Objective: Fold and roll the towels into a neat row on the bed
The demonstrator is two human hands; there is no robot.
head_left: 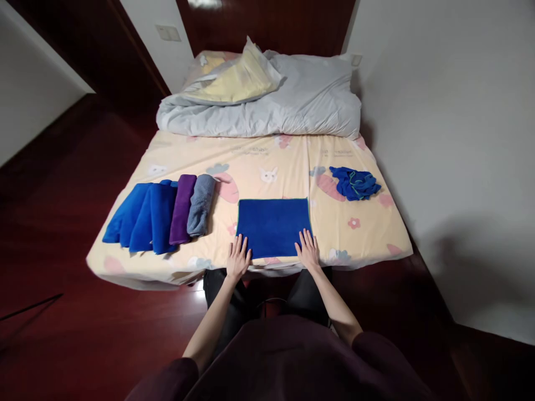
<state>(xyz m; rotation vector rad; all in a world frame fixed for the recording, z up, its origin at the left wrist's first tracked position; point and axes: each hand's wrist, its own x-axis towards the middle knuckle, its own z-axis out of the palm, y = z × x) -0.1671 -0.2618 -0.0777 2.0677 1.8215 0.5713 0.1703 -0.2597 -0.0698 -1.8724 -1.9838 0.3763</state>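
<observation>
A blue cloth with a thin green edge [273, 225] lies flat as a rectangle near the front edge of the bed. My left hand [238, 258] rests at its lower left corner, fingers stretched out and slightly apart. At the lower right corner lies my right hand [308, 249], also flat with fingers spread, touching the cloth. Left of the cloth are a grey rolled towel [202, 205], a purple rolled towel [183, 210] and several blue rolled or folded towels [144, 218]. A crumpled blue cloth [356, 184] sits to the right.
The bed [267, 161] has a pale yellow sheet with rabbit and carrot prints. A bunched grey quilt [317, 94] with a yellow lining lies across its far end. A white wall [451, 139] stands on the right, and dark red floor [75, 223] shows on the left.
</observation>
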